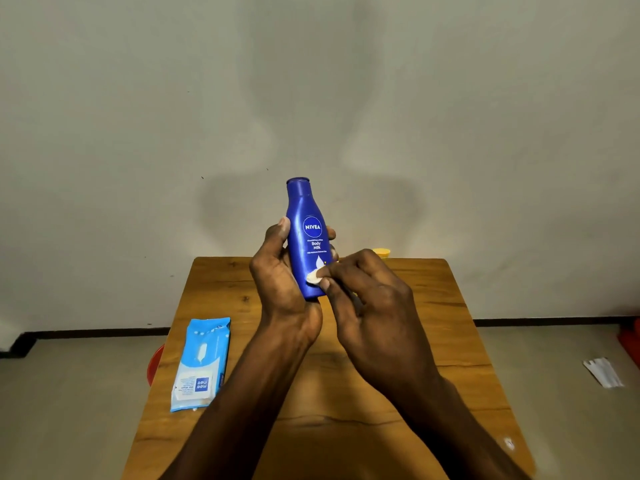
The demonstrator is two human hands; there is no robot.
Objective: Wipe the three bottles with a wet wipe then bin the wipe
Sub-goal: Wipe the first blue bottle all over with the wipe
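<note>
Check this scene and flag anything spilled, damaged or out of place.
Nothing looks spilled or damaged. One stray item: a crumpled white scrap lies on the floor right of the table. The wipe pack lies flat near the table's left edge.

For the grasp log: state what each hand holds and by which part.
Left hand grips the blue Nivea body milk bottle around its lower body. Right hand pinches a small wadded wipe against the bottle's lower front.

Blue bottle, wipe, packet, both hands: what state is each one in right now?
Blue bottle: held upright above the table, cap closed.
Wet wipe: bunched small, pressed against the bottle's lower front.
Left hand: grips the bottle's body.
Right hand: pinches the wipe.
Wipes packet: lying flat on the table, flap closed.
Yellow cap: mostly hidden behind the right hand.
</note>
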